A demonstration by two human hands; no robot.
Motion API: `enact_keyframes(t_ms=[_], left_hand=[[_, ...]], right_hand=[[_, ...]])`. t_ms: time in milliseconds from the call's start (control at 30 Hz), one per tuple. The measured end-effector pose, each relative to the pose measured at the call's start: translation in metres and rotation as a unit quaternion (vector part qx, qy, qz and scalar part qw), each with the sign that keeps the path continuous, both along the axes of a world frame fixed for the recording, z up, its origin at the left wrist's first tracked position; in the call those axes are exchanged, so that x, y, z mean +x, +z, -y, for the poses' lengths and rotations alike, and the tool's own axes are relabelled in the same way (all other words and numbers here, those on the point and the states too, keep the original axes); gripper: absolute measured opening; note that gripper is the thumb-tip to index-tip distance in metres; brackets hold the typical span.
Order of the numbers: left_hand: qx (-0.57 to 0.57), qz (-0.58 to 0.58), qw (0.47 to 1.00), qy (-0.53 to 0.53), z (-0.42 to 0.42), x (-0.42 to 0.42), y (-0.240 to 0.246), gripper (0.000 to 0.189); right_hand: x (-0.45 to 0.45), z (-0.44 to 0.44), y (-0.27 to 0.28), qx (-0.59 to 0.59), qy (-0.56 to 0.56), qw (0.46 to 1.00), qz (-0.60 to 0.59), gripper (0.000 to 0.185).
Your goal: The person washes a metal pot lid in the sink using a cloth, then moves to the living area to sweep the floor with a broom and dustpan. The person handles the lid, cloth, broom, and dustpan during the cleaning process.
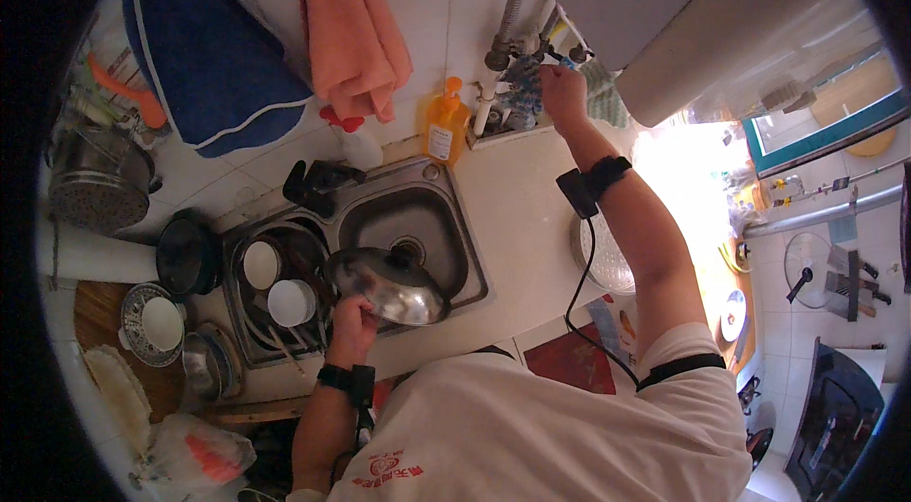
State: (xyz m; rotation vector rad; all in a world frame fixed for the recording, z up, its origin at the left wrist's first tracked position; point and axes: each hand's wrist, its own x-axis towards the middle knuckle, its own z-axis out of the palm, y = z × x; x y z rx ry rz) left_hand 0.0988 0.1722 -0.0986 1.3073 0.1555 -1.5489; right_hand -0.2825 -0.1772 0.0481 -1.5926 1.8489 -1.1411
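My left hand (pixel 354 325) grips the rim of a metal pot lid (pixel 402 294), which is tilted over the near part of the right sink basin (pixel 441 231). Up by the pipes and valves at the wall, my right hand (pixel 564 93) is at a checked cloth (pixel 525 85), its fingers curled at the cloth's edge; whether they pinch it is hard to tell. In the left sink basin lie white bowls (pixel 288 303), a brown-rimmed bowl (pixel 261 265), dark pans and chopsticks (pixel 288 342). The black faucet (pixel 320 182) stands behind the basins.
An orange soap bottle (pixel 446 125) and a white spray bottle (pixel 362 145) stand behind the sink. Orange (pixel 352 25) and blue towels (pixel 206 53) hang on the wall. A perforated metal pan (pixel 608 253) lies right, beneath my forearm. Bowls (pixel 162 324) and a black pot (pixel 186 256) stand left.
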Motion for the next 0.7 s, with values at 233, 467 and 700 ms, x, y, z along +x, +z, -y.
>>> enact_keyframes(t_ms=[233,467,700], left_hand=[[0.004,-0.034,0.999,-0.013,-0.002,0.004,-0.006,0.010],[0.016,-0.001,1.000,0.013,-0.001,0.000,0.001,0.013],[0.006,0.006,1.000,0.006,-0.001,0.002,0.012,0.010]], right_hand=[[-0.027,0.027,-0.018,-0.163,0.100,0.954,-0.233,0.034],[0.011,-0.029,-0.038,-0.171,-0.065,0.969,-0.163,0.040],[-0.025,-0.023,-0.033,-0.169,-0.034,0.969,-0.179,0.034]])
